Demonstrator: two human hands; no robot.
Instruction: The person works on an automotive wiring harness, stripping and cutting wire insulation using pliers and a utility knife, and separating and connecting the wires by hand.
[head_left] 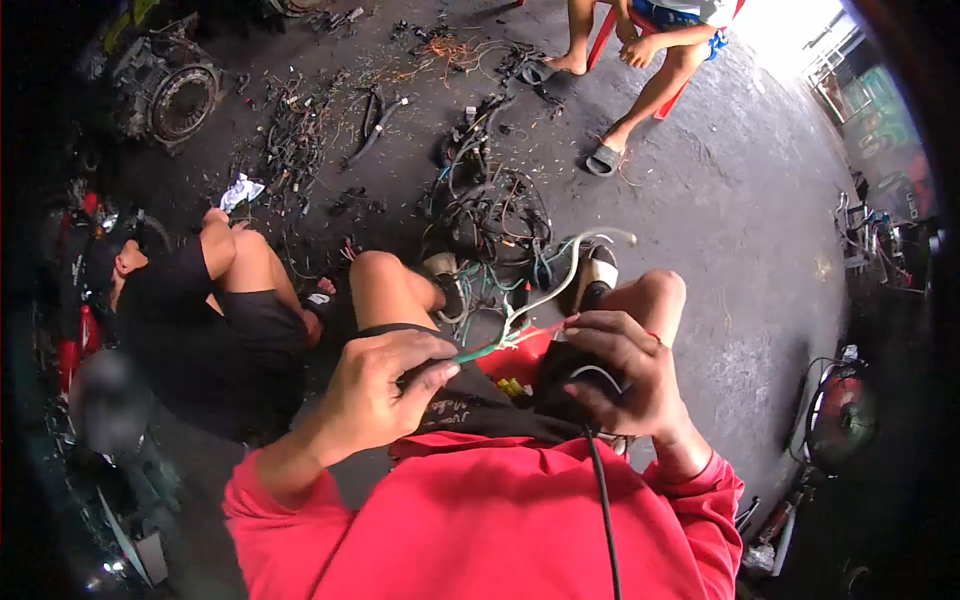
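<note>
Over my lap, my left hand (385, 388) pinches a green wire (480, 353) between thumb and fingers. My right hand (628, 362) is curled closed, its fingertips on a red wire (540, 332). Both wires run to a splayed junction between my hands. From there a thicker whitish wire (562, 282) bends up and away over my feet. A thin pale strand loops by my right palm; whether that hand grips it I cannot tell. Below the junction a red surface (522, 360) shows between my legs, with small yellow pieces (515, 387) near it.
A tangle of black harness wires (490, 205) lies on the floor beyond my feet. More wire scraps (300, 140) spread left. A seated person (255, 310) is close on my left; another person's legs (655, 95) are ahead. A black cable (603, 500) crosses my shirt.
</note>
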